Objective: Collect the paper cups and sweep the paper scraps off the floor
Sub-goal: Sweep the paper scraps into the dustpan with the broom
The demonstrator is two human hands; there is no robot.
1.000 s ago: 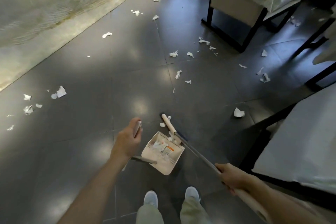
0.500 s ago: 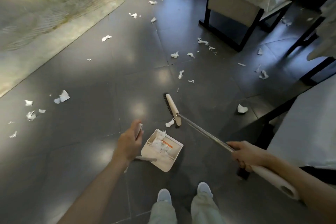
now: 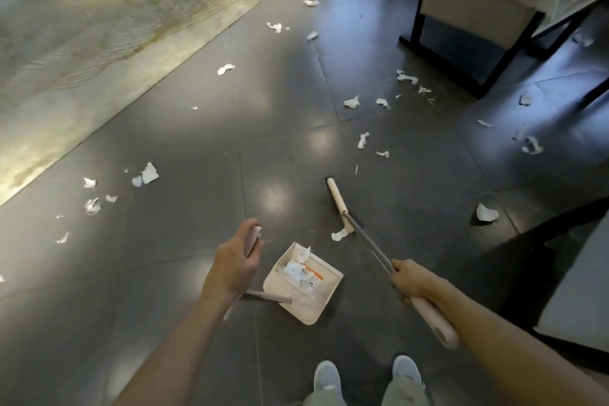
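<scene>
Rug covers the far left of the dark tiled floor; near its edge lie several white paper scraps; the left hand is curled round the beige grip of the dustpan handle; the dustpan sits on the floor just right of that hand, with a heap of torn paper inside; beyond it the broom head rests on the tiles, one scrap touching its near end; the right hand grips the broom handle where the metal shaft meets the beige grip; a larger piece lies further right; a chair with black legs stands at the upper right, with more scraps scattered before it.
</scene>
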